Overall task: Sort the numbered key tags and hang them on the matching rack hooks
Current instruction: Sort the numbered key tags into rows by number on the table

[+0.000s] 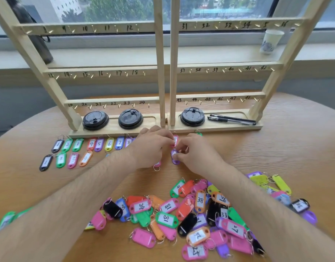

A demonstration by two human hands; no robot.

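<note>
Key tags mostly lie in a loose heap toward the near edge of the desk, with a few strays at the near right and the near left. On my feed the sorting looks barely begun. Two short rows are laid out on the left half of the desk, just in front of the base of the rack. The far row reads 1 up to about 8, the nearer one 1 to 4.

All the hooks I can see are bare, so no hanging is done yet.

The left hand is curled, its fingertips pinching a pink tag at the right end of the far row. The right hand pinches a purple tag just nearer than that. Both hands sit close together at mid-desk.

By my judgement, nearly the whole heap remains to be sorted, and then every tag hung.
</note>
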